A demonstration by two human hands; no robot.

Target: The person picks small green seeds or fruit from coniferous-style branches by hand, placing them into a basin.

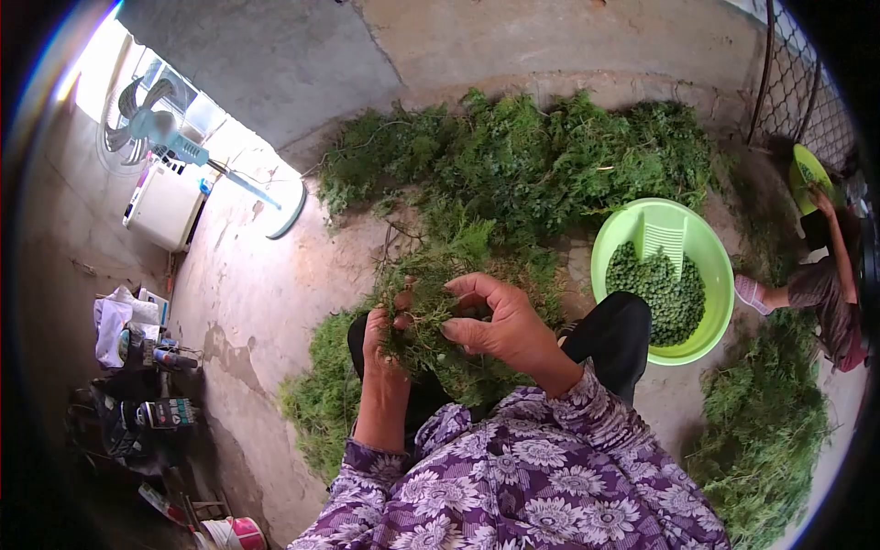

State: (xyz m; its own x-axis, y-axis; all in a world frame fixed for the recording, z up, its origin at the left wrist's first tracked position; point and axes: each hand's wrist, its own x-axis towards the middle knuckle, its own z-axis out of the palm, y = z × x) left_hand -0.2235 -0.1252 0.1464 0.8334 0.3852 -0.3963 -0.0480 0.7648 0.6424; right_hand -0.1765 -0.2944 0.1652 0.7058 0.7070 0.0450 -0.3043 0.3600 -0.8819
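A leafy evergreen sprig [423, 316] with small green berries is held up in front of my lap. My left hand [380, 337] is closed around its left side, with foliage covering part of the fingers. At the sprig's right side is my right hand [500, 323], its fingers curled and the thumb and forefinger at the greenery. Exactly what those fingertips pinch is partly hidden. To the right of my knee stands a light green basin [602, 266] with a ribbed panel, holding a heap of green berries [653, 298].
Cut evergreen branches [550, 156] are piled along the wall, with more branches [765, 422] at lower right. A person [830, 284] sits at far right beside another green basin [799, 158]. A standing fan [170, 137] and a pink-and-white bucket [234, 533] are on the left.
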